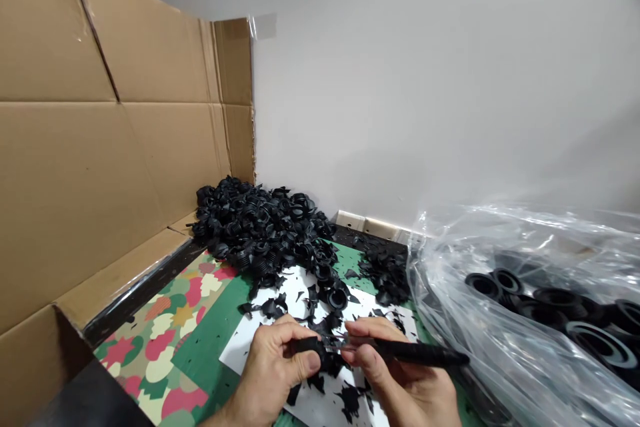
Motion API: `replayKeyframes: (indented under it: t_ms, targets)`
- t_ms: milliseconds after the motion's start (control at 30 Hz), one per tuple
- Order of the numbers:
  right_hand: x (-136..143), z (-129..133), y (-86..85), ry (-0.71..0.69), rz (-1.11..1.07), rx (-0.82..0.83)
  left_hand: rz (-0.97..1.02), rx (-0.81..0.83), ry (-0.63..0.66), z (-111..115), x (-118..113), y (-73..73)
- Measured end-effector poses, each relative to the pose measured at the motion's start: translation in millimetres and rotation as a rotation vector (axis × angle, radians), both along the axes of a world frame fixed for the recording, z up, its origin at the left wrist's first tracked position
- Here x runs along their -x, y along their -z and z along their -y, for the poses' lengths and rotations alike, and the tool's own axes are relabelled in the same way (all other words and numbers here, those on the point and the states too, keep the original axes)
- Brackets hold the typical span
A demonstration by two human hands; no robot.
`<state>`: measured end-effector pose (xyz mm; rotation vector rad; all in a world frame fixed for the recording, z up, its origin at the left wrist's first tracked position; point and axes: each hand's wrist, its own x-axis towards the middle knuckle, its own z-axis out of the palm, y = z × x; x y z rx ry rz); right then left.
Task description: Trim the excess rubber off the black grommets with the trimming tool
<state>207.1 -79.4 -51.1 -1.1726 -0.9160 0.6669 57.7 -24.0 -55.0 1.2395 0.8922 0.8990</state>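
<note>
My left hand [273, 370] is closed around a small black rubber part [311, 347], pinched between thumb and fingers. My right hand [400, 370] grips a black-handled knife [420, 352]; its thin metal blade reaches toward the rubber part. Whether the blade touches it cannot be made out. Under both hands lies a white sheet [240, 347] strewn with black rubber scraps [350, 400]. Just beyond my hands sits a ring-shaped black part [337, 296].
A large heap of black ribbed rubber parts [265, 227] rests against the wall, beside a cardboard panel [165, 147]. A smaller scrap pile [387, 273] lies right of it. At right stands a clear plastic bag [450, 240] holding black rubber rings [557, 297]. Patterned paper [170, 340] covers the left.
</note>
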Motion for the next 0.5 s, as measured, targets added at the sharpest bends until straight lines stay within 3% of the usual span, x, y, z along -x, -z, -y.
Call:
replayKeyframes:
  t_ms: [367, 500]
  targets:
    - [1.3, -2.9, 3.2, -0.025, 0.138, -0.057, -0.188, -0.179, -0.028, 1.7, -1.6, -5.8]
    - [2.9, -2.6, 2.3, -0.054, 0.218, -0.129, -0.314, -0.316, -0.012, 1.4, -0.4, -8.2]
